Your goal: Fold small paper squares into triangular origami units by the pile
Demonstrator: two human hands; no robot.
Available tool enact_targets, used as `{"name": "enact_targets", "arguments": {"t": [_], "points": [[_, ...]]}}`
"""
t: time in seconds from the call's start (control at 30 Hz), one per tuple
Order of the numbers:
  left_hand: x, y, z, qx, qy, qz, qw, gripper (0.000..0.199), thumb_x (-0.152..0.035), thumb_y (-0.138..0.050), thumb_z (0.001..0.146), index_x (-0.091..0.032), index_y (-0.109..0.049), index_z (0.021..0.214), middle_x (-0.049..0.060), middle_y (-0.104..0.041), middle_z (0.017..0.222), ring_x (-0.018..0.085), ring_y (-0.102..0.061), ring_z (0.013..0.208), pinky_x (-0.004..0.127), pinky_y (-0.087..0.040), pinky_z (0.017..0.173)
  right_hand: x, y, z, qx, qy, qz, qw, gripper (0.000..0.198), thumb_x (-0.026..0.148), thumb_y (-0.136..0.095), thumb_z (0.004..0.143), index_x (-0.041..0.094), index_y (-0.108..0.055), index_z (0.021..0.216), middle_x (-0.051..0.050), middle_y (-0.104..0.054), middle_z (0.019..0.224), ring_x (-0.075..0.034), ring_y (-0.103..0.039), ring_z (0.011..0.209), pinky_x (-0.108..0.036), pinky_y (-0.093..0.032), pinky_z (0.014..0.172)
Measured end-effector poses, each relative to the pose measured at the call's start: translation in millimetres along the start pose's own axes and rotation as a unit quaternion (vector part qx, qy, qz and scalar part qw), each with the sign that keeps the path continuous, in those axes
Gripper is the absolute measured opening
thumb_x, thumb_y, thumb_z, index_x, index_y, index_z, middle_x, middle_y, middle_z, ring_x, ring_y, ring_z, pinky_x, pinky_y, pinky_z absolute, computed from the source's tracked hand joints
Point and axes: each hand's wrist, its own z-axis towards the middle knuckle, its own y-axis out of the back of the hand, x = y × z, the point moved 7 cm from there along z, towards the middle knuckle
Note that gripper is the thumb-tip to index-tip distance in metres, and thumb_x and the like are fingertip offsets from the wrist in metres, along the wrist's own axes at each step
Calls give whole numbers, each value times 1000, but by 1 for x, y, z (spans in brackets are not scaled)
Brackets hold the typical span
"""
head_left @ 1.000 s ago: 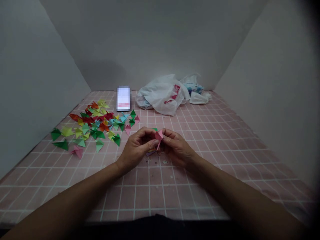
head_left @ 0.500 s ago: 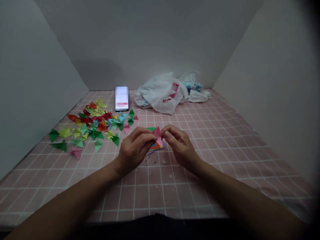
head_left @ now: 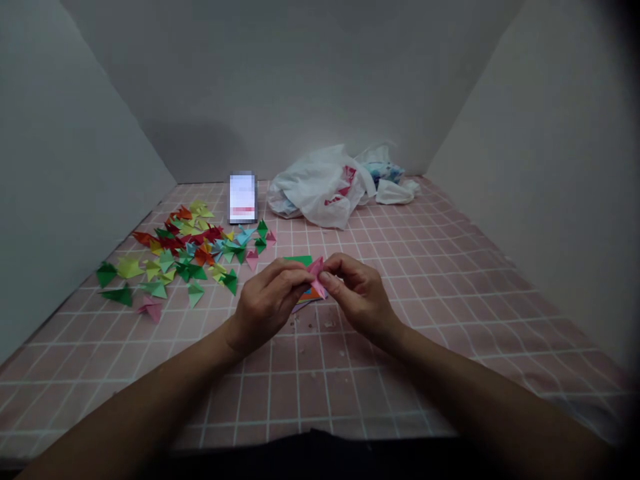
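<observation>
A small folded piece of pink origami paper (head_left: 318, 275) is held up between both hands near the middle of the view. My left hand (head_left: 270, 299) pinches its left side, thumb and fingers closed. From the right, my right hand (head_left: 363, 297) grips its other edge between thumb and forefinger. Below and behind the pink paper lies a stack of coloured paper sheets (head_left: 299, 261), green on top at the back, partly hidden by the left hand. Orange and purple edges show at the front of the stack.
Many folded paper figures (head_left: 193, 270) in red, yellow, green, blue and pink are spread on the left. A lit phone (head_left: 243, 198) stands behind them. White plastic bags (head_left: 320, 187) lie at the back on the pink checked tablecloth (head_left: 450, 300); small scraps dot the front. Walls enclose three sides.
My right hand has moved slightly left, its thumb now pressing on the pink paper. The pink paper has tilted, with a point showing lower right.
</observation>
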Motion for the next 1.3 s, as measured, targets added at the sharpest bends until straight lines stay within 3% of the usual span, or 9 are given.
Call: {"name": "enact_targets", "arguments": {"t": [0.33, 0.57, 0.73, 0.8, 0.9, 1.0, 1.3], "points": [[-2, 3, 0, -2, 14, 11, 1000, 10, -13, -64, 94, -18, -66, 103, 5, -73, 93, 14, -71, 87, 25, -60, 79, 10, 0, -3, -32, 16, 82, 996, 10, 14, -60, 92, 23, -56, 93, 3, -55, 82, -11, -56, 70, -26, -46, 64], [13, 5, 2, -12, 88, -45, 995, 6, -15, -67, 93, -18, -69, 97, 4, -73, 87, 15, -69, 83, 27, -58, 76, 15, -4, -2, 2, 85, -14, 996, 13, 11, -63, 90, 22, -61, 95, 0, -61, 86, -13, -61, 79, -29, -50, 71], [19, -1, 2, 8, 127, -97, 987, 5, -14, -66, 92, -18, -67, 90, 2, -69, 82, 14, -66, 79, 27, -55, 71, 9, -4, -2, 1, 48, -26, 998, 7, 16, -65, 92, 21, -60, 91, 1, -60, 80, -13, -59, 71, -28, -49, 65], [25, -6, -2, 14, 182, -133, 974, 6, -14, -66, 91, -18, -67, 87, 1, -66, 78, 13, -64, 74, 26, -53, 67, 3, -5, -3, 0, 21, -16, 1000, 6, 19, -65, 92, 21, -60, 90, 1, -60, 79, -13, -59, 70, -28, -49, 64], [34, -17, -13, 26, 284, -218, 933, 4, -18, -66, 90, -18, -67, 86, 1, -65, 77, 13, -64, 69, 25, -54, 62, -6, -5, -3, -1, -15, 4, 1000, 7, 22, -66, 92, 21, -60, 89, 1, -61, 79, -13, -59, 70, -28, -49, 63], [38, -25, -20, 32, 337, -280, 898, 3, -20, -66, 89, -17, -68, 89, 2, -68, 79, 14, -67, 70, 25, -57, 64, -8, -6, -3, 0, -20, 8, 1000, 6, 22, -65, 92, 21, -60, 89, 1, -61, 80, -14, -60, 71, -29, -50, 64], [32, -16, -11, 14, 258, -245, 934, 6, -12, -67, 89, -18, -67, 91, 3, -66, 84, 12, -66, 75, 24, -55, 68, 3, -4, -2, 0, 52, -6, 999, 10, 13, -64, 90, 23, -62, 92, 0, -61, 84, -16, -61, 78, -32, -49, 70]]}}
